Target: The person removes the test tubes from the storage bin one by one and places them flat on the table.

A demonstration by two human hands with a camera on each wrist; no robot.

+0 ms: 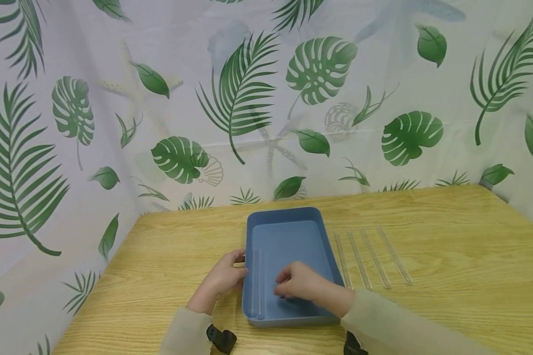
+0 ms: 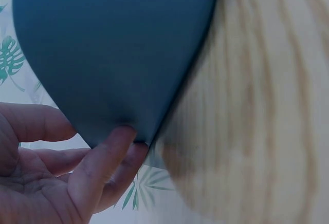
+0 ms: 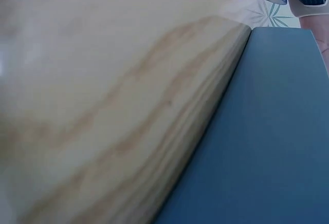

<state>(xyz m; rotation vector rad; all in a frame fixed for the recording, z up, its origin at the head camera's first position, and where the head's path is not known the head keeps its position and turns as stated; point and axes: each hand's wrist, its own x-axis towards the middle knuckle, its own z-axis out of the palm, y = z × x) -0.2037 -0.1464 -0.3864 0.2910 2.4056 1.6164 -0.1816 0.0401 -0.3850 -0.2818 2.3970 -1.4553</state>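
Pale beige sleeves (black wrist straps), bare hands.

Staged recording booth, not a lived-in room — wooden table boxed in on all sides by a leaf-and-seashell printed curtain, no furniture or walls visible.

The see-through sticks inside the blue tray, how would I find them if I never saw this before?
Find the wooden table, then the blue tray in its middle. Two clear sticks lie side by side along the tray's left wall, between the left hand and right hand. The four other clear sticks lie outside, on bare wood.
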